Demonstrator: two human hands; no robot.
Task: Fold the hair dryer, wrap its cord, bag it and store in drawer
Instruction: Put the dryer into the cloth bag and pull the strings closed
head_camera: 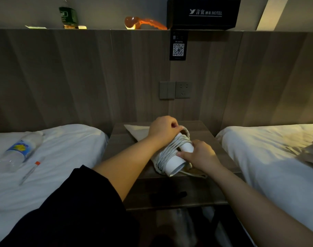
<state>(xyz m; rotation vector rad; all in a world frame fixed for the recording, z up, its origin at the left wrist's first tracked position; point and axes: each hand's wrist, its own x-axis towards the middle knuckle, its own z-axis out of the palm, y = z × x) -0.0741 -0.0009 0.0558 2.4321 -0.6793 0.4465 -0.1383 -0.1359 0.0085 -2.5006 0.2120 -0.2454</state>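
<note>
Both hands (163, 128) (199, 155) gripping cord-wrapped dryer (175, 157), seemingly

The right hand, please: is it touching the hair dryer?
Touching. The head view shows the right hand gripping the white hair dryer near its open end, fingers pressed on the barrel beside the wrapped cord.

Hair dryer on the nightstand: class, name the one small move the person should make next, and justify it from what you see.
Probably tuck the cord's loose end under the coils. The cord already wraps the white hair dryer many times, the left hand pinches a strand at the far end, and the right hand steadies the body. The cloth bag lies beneath, unused.
</note>
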